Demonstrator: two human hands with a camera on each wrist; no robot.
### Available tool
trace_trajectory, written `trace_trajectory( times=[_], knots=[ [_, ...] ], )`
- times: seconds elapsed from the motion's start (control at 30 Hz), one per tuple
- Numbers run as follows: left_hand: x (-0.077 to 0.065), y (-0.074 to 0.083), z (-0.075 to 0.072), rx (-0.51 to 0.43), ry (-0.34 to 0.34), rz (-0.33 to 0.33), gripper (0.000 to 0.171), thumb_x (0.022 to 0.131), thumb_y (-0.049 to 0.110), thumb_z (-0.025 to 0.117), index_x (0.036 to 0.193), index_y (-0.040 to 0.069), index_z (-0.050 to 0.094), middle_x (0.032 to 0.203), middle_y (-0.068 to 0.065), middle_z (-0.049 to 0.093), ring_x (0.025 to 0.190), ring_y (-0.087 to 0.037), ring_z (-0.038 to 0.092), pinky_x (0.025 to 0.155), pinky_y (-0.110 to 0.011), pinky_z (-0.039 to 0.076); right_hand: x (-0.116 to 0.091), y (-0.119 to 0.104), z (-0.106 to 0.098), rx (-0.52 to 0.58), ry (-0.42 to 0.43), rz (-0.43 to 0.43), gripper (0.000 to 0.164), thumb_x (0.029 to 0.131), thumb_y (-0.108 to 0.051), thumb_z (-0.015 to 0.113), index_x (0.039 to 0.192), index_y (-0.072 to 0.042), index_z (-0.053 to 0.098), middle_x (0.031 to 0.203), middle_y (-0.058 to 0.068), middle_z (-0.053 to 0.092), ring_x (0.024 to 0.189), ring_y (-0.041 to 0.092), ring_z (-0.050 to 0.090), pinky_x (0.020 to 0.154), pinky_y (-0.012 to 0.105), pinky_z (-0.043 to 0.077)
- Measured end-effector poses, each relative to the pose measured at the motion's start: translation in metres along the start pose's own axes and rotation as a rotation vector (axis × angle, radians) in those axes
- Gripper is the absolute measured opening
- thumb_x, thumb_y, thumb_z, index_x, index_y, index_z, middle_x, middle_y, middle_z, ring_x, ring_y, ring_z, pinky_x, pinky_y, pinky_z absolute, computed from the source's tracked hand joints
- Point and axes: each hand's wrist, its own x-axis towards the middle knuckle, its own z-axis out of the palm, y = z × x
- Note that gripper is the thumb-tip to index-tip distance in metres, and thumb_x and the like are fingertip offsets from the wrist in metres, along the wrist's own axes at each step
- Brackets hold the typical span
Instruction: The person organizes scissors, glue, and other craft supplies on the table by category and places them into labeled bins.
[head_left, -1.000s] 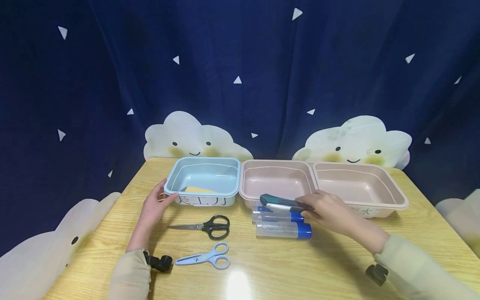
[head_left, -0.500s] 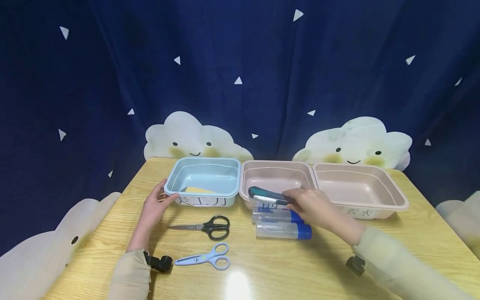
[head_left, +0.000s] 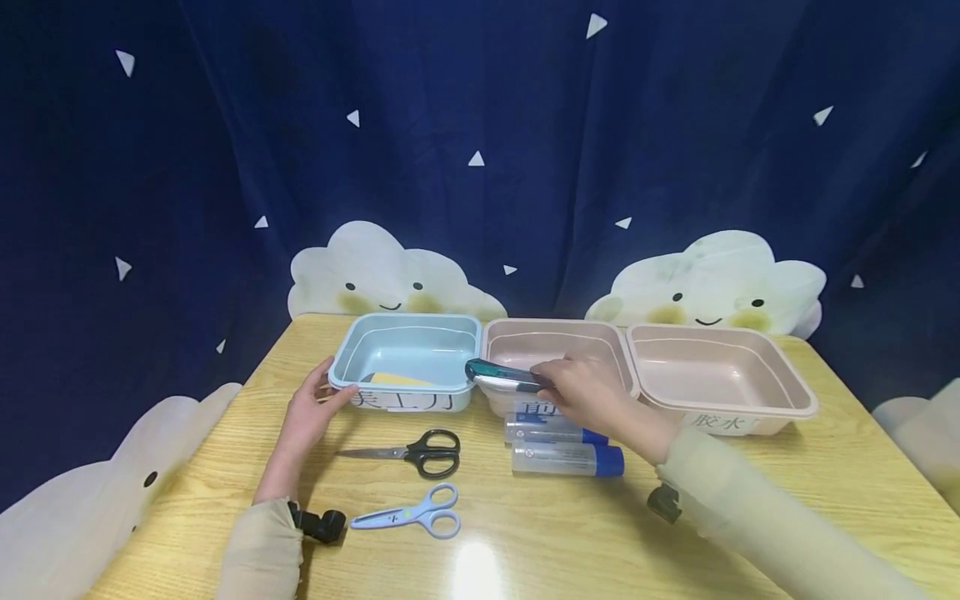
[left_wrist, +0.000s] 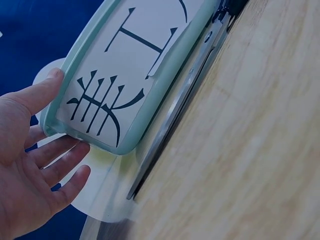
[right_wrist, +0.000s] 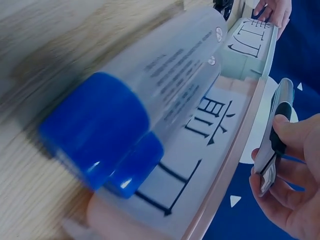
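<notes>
My right hand (head_left: 585,392) grips a green-and-silver utility knife (head_left: 504,376), held above the front rim of the middle pink bin (head_left: 495,394). In the right wrist view, thumb and fingers pinch the knife (right_wrist: 280,112) near one end. My left hand (head_left: 311,412) touches the front left corner of the blue bin (head_left: 468,400). Its thumb lies at the rim and its other fingers are loosely extended beside the wall, as the left wrist view shows. A yellow object (head_left: 397,379) lies inside the blue bin, partly hidden by the front wall.
Two clear glue bottles with blue caps (head_left: 567,458) lie before the middle bin. Black-handled scissors (head_left: 431,454) and light-blue scissors (head_left: 411,514) lie before the blue bin. Another pink bin (head_left: 720,375) stands at the right. A dark blue curtain (head_left: 480,100) hangs behind the table.
My right hand has carried the utility knife left, from over the glue bottles toward the blue bin's right edge. The left hand has stayed at the blue bin's corner.
</notes>
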Motion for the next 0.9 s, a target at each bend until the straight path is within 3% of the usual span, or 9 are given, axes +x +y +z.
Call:
trace_trajectory(
  times=[0.17,0.53,0.7,0.9],
  knots=[
    [0.0,-0.001,0.001,0.0,0.0,-0.001,0.082,0.083,0.048,0.06,0.146,0.019,0.018,0.139,-0.016,0.039,0.12,-0.032,0.042,0.094,-0.047,0.038,0.012,-0.007,0.003,0.017,-0.044,0.034,0.025,0.079,-0.02,0.07,0.103,-0.014,0.065,0.087,-0.001,0.067,0.072,0.019,0.057,0.055,0.032,0.043],
    [0.0,0.0,0.001,-0.002,0.003,0.005,0.08,0.084,0.046,0.06,0.146,0.02,0.018,0.139,-0.016,0.039,0.119,-0.032,0.042,0.094,-0.048,0.038,0.037,-0.019,0.014,0.094,-0.029,0.017,0.022,0.081,-0.016,0.068,0.1,-0.009,0.064,0.087,0.002,0.067,0.077,0.02,0.058,0.072,0.036,0.047],
    [0.001,0.0,0.001,0.006,0.002,0.019,0.08,0.083,0.045,0.061,0.146,0.019,0.019,0.138,-0.016,0.04,0.117,-0.032,0.044,0.092,-0.045,0.04,0.048,-0.024,0.02,0.068,-0.006,0.0,0.016,0.079,-0.016,0.069,0.093,-0.009,0.063,0.082,0.003,0.065,0.075,0.021,0.059,0.071,0.037,0.048],
    [-0.001,0.0,0.001,-0.008,0.002,0.015,0.08,0.083,0.044,0.062,0.146,0.019,0.019,0.138,-0.016,0.04,0.117,-0.032,0.043,0.091,-0.044,0.04,0.061,-0.03,0.027,0.053,-0.011,-0.015,0.021,0.079,-0.015,0.068,0.098,-0.006,0.065,0.089,0.005,0.066,0.083,0.024,0.061,0.081,0.037,0.046]
  ],
)
